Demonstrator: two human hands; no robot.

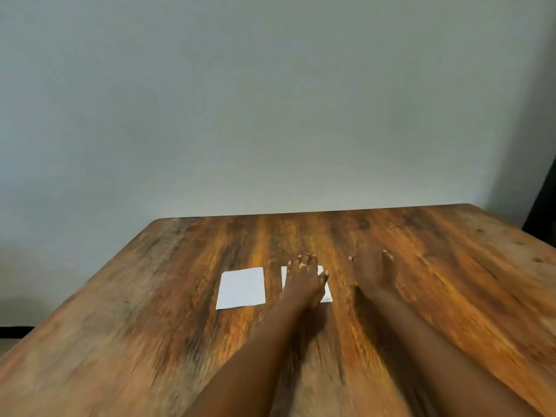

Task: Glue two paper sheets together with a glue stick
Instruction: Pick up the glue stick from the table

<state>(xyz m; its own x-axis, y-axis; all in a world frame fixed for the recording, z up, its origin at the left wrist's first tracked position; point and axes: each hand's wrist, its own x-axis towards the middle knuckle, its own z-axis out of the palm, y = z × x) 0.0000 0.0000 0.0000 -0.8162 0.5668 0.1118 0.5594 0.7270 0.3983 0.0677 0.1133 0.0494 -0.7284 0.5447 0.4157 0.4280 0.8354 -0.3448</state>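
From my head camera I look down at a wooden table (180, 311) with strong brown grain, its far edge meeting a plain pale wall (270, 100). Two small white paper sheets lie flat on it, side by side with a strip of bare wood between them.

The left sheet (241, 288) lies uncovered, a little skewed, with nothing touching it. The right sheet (327, 293) is mostly hidden under my left hand (304, 281); only its corners and edges show around my palm. That hand rests palm down on the paper, fingers (301, 261) stretched forward and slightly spread, gripping nothing. A gold ring (303, 265) sits on one of them.

My right hand (373, 272) is just beside the right sheet, over bare wood, not touching the paper. It is blurred, so its outline is soft; its fingers seem extended forward, but I cannot tell whether they close on anything. A small pale mark shows near its fingertips, too smeared to identify.

Both forearms reach in from the lower edge. I cannot make out a glue stick anywhere.
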